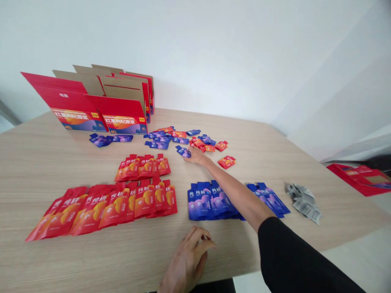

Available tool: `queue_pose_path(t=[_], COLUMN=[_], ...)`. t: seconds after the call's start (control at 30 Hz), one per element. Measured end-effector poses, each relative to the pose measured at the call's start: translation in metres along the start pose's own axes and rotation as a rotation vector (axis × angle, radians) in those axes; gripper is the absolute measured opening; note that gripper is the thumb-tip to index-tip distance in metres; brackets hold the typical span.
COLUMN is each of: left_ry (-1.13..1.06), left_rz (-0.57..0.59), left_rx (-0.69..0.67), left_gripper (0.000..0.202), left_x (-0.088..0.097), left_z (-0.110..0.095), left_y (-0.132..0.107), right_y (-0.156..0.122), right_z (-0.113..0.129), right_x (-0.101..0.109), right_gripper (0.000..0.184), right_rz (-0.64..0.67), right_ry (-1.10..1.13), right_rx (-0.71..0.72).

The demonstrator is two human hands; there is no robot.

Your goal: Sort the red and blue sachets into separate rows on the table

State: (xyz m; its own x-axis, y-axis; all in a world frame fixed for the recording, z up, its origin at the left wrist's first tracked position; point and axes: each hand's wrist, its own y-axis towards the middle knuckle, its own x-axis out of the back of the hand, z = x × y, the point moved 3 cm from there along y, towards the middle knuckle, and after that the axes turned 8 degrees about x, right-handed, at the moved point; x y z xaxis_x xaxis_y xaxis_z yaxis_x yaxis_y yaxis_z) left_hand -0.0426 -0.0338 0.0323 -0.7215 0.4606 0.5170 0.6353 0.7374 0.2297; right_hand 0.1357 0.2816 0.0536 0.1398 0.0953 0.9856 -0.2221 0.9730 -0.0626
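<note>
My right hand (196,156), at the end of an arm stretched across the table, has its fingers closed on the edge of a blue pouch (182,151). Beside it lies a loose scatter of red and blue pouches, among them a red pouch (227,162). Near the table's front edge my left hand (191,258) hovers with loosely bent fingers, thumb apart, holding nothing. Just beyond it is an overlapping row of blue pouches (201,201), partly hidden by my right forearm. Overlapping red pouches (145,199) form two rows on the left.
Open red cartons (122,108) stand at the back left against the white wall, flaps raised. Two blue pouches (120,138) lie before them. On the right sits a crumpled grey-and-white striped bundle (304,201). A red box (360,177) is beyond the table's right edge.
</note>
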Motion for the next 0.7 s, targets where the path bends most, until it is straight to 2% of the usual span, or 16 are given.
queue_pose_path(t=[0.07, 0.17, 0.37, 0.53, 0.6, 0.7], left_ry=[-0.006, -0.021, -0.039, -0.029, -0.029, -0.031], left_rz=[-0.004, -0.03, -0.052, -0.083, -0.094, -0.102], left_rx=[-0.002, -0.018, -0.041, -0.066, -0.089, -0.112], left_gripper=[0.053, 0.051, 0.046, 0.044, 0.045, 0.045], left_x=[0.001, 0.001, -0.005, -0.005, -0.003, 0.0], left_z=[-0.001, 0.0, 0.006, 0.006, 0.004, 0.0], left_y=[0.001, 0.001, 0.0, 0.001, 0.002, 0.003], right_y=[-0.017, -0.052, -0.149, -0.23, -0.251, -0.266], right_z=[-0.002, -0.007, -0.013, 0.022, 0.041, 0.064], right_x=[0.004, 0.012, 0.012, -0.008, -0.015, -0.021], right_gripper=[0.064, 0.066, 0.06, 0.052, 0.049, 0.046], right_rz=[0.003, -0.072, -0.28, -0.443, -0.479, -0.51], right_ry=[0.004, -0.003, -0.009, -0.006, -0.031, -0.074], right_rx=[-0.027, -0.042, -0.188, -0.263, -0.281, -0.334])
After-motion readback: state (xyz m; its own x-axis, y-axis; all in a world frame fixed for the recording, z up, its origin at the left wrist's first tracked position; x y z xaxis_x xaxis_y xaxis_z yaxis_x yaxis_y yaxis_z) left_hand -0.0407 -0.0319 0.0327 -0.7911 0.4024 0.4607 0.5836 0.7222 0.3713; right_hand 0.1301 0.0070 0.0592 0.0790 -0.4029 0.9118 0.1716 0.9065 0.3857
